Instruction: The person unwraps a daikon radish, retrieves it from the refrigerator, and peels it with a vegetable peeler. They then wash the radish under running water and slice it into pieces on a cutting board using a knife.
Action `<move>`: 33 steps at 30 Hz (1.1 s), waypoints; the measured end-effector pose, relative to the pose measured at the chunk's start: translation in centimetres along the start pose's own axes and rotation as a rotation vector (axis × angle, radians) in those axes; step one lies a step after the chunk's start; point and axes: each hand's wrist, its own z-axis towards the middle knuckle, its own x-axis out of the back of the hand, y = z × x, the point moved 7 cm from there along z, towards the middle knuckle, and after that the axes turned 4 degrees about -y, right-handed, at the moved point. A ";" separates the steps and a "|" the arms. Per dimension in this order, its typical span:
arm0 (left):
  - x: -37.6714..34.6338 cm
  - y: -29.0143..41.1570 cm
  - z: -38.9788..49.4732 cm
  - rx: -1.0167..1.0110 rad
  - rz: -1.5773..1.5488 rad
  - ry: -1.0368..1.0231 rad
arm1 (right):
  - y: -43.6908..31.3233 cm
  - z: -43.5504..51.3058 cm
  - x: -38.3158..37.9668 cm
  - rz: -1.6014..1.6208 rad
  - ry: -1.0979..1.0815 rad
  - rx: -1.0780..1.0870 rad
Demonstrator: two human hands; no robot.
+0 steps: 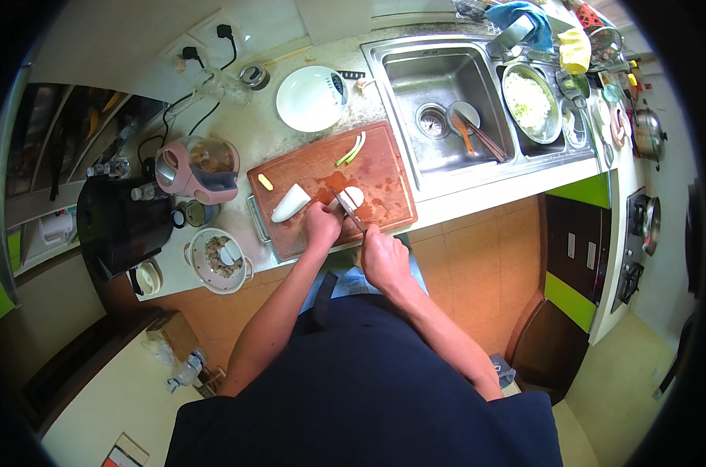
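Observation:
My right hand [382,254] grips a kitchen knife [351,211], whose blade lies over a cut white piece of radish [353,197] on the wooden cutting board [388,169]. My left hand [322,222] is on the near side of the board, its fingertips at the left edge of that white piece. Left of this hand rests a larger chunk of white radish [291,203]. A yellowish piece, perhaps peeled ginger [265,182], sits near the board's left edge. Toward the far edge lie a few scallion stalks [351,149]. Wet patches mark the board.
Behind the board is a white plate [312,99]. A steel sink [446,70] holds a small bowl and utensils; beside it stands a bowl of chopped pale vegetable [531,104]. A pink appliance [198,169] and a white colander-like bowl with minced food [219,261] are at left.

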 end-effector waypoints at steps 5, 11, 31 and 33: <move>0.5 0.6 -0.2 0.044 -0.025 0.007 | 0.5 1.3 -0.8 0.026 0.037 0.027; 0.6 0.6 -0.5 0.115 -0.104 -0.074 | 1.9 3.3 -1.9 0.089 0.059 -0.035; 0.8 0.5 -0.7 0.090 -0.151 -0.068 | 0.4 3.5 -1.7 0.051 0.073 0.001; 0.6 0.4 -0.3 0.058 -0.157 -0.068 | 0.5 3.1 -1.5 0.039 0.072 -0.025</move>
